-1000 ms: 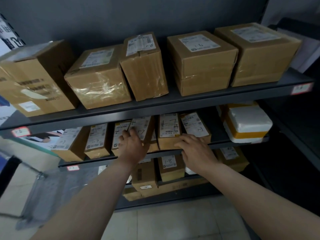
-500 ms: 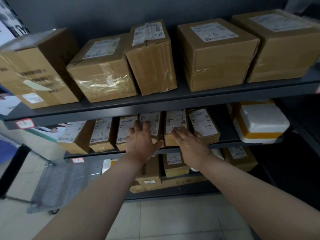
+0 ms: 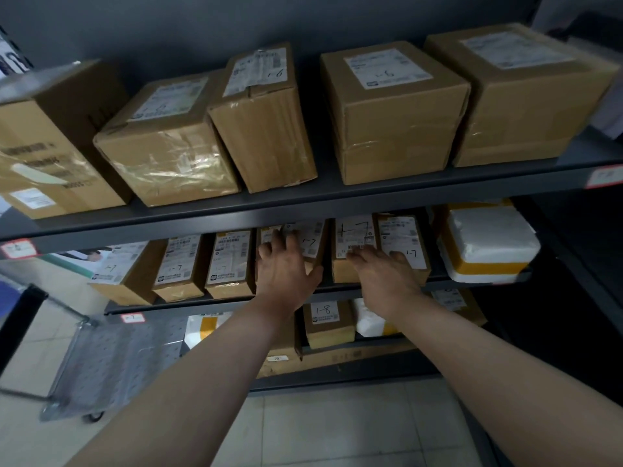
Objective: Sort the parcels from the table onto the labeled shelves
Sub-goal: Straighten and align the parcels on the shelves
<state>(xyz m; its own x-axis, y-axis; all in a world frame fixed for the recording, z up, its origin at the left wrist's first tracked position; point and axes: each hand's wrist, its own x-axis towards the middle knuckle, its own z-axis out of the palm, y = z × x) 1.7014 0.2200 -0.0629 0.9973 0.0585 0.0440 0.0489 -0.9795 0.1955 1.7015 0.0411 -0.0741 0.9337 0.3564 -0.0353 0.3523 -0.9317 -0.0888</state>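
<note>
Head view, shelving bay.

- Dark grey metal shelving unit (image 3: 303, 214), three tiers visible.
- Upper tier: five large brown cardboard boxes (image 3: 394, 129) side by side, two with white labels legibly marked 1-6.
- Middle tier (image 3: 219, 304): row of small brown cardboard parcels with white labels hand-marked 1-7, and a white foam box banded in yellow tape (image 3: 488, 241) at the right end.
- Left hand (image 3: 286, 267): fingers straight and spread, palm flat against the front of one small 1-7 parcel (image 3: 310, 242) mid-row. It grips nothing.
- Right hand (image 3: 384, 274): fingers extended, lying across the next parcel, the one with large 1-7 lettering (image 3: 354, 235). Its thumb touches the neighbouring parcel (image 3: 409, 237). It grips nothing.
- Lower tier: brown parcel marked 1-8 (image 3: 328, 323).
- Red-bordered shelf tag (image 3: 132, 318) on the middle tier's edge.
- Perforated metal trolley (image 3: 111, 365) on the floor at left.
</note>
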